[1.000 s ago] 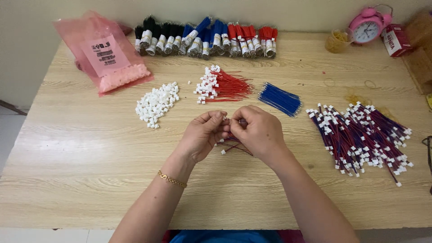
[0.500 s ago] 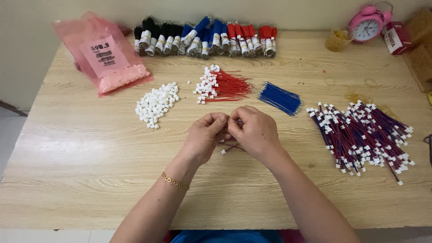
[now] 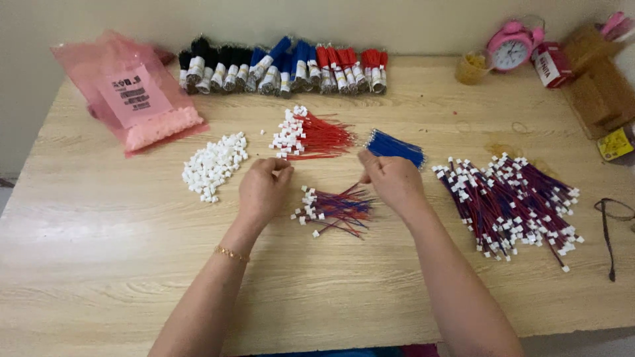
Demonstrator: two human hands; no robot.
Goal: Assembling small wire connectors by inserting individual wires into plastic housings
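Left hand: the left hand [image 3: 263, 192] hovers low over the pale wooden tabletop [image 3: 99, 264], its fingers [image 3: 281, 165] curled with the tips drawn together close to the loose red wires with white plug ends [image 3: 311, 135]; whether something small is pinched between them cannot be told.
Right hand: the right hand [image 3: 395, 180] rests with its fingers [image 3: 366, 158] bent inward beside the near end of the bundle of short blue wires [image 3: 395, 147]; whether they grip a wire cannot be told.
Between the hands: a small heap of red-and-blue wire pairs with white plug ends [image 3: 334, 210] lies on the tabletop, untouched by either hand.
Left of the hands: a pile of small white plastic connector housings [image 3: 213, 165] lies near the left hand.
Right of the hands: a large spread of finished red-and-blue wire pairs with white plug ends [image 3: 519, 201] lies apart from the right hand.
Back row: taped bundles of black, blue and red wires [image 3: 284, 66] lie side by side along the far edge.
Far left: a pink plastic bag with a white label [image 3: 129, 92] lies flat.
Far right: a pink alarm clock [image 3: 509, 49] stands beside a small yellowish cup [image 3: 471, 67].
Wrist: a thin gold bracelet [image 3: 229, 252] circles the left wrist.
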